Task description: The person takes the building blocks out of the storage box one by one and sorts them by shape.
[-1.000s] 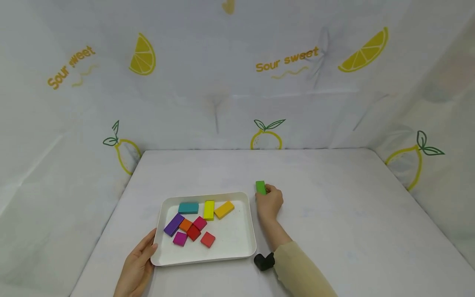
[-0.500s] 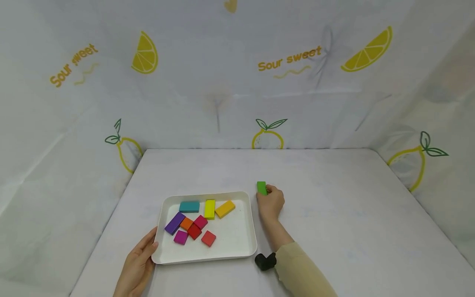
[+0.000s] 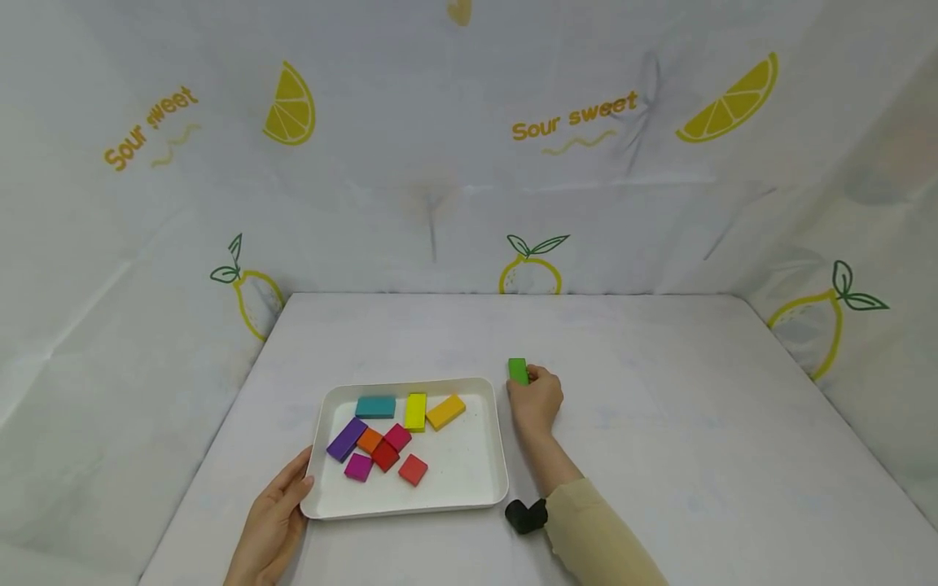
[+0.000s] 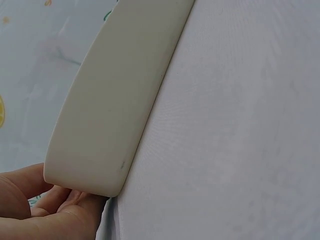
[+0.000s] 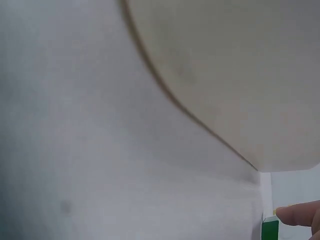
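Observation:
My right hand pinches a green block just beyond the tray's right side. In the right wrist view, a fingertip lies at the top of the green block. My left hand grips the white tray at its left edge, with the thumb at the rim. Seen from the left wrist, fingers bear against the end of the tray wall. Inside the tray lie a teal block, a yellow block, an orange-yellow block and a purple block.
Smaller cubes also lie in the tray: orange, pink-red, dark red, magenta and light red. A black fitting sits at the right sleeve. A lemon-printed curtain surrounds the white table.
Only a slight shift of the whole head view shows. Both hands, the tray and the green block keep their places relative to one another.

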`<control>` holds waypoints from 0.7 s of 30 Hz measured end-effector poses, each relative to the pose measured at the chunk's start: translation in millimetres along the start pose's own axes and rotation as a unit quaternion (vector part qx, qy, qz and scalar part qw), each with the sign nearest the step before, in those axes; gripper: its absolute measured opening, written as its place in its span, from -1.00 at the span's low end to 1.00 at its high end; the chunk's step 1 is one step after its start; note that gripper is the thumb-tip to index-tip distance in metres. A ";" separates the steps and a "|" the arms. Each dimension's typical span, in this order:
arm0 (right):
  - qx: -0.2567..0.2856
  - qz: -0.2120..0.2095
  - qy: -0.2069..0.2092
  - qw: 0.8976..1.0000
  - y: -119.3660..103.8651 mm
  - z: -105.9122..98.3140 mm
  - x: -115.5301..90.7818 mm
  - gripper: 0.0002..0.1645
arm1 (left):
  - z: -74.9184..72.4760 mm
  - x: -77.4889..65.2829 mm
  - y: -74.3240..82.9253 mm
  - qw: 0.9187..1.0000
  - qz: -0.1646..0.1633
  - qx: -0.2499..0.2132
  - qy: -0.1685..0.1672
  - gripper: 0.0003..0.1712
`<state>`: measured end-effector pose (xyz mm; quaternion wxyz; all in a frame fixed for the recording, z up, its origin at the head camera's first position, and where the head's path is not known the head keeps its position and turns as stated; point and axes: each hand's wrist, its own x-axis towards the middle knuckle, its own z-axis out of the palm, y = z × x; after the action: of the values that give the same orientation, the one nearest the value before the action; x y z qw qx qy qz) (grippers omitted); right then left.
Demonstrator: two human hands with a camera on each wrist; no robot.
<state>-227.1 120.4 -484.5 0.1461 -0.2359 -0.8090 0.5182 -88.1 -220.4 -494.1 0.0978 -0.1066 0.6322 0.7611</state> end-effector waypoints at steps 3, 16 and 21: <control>0.005 -0.002 -0.003 1.000 -2.6 -2.9 -0.9 -0.44 | -0.1 -0.7 1.1 1.000 -0.003 0.001 -0.004 -0.22; 0.069 -0.021 -0.034 0.997 -25.3 -26.5 -15.3 -0.36 | -0.4 -1.9 0.8 1.000 0.003 0.005 -0.006 -0.22; 0.064 -0.064 -0.045 0.995 -39.3 -23.5 -35.9 -0.34 | 0.1 -1.6 0.6 1.000 0.010 0.004 -0.007 -0.21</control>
<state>-194.4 105.6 -438.6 0.1570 -0.1497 -0.7937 0.5683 -86.8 -220.4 -493.1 0.0953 -0.0943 0.6358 0.7601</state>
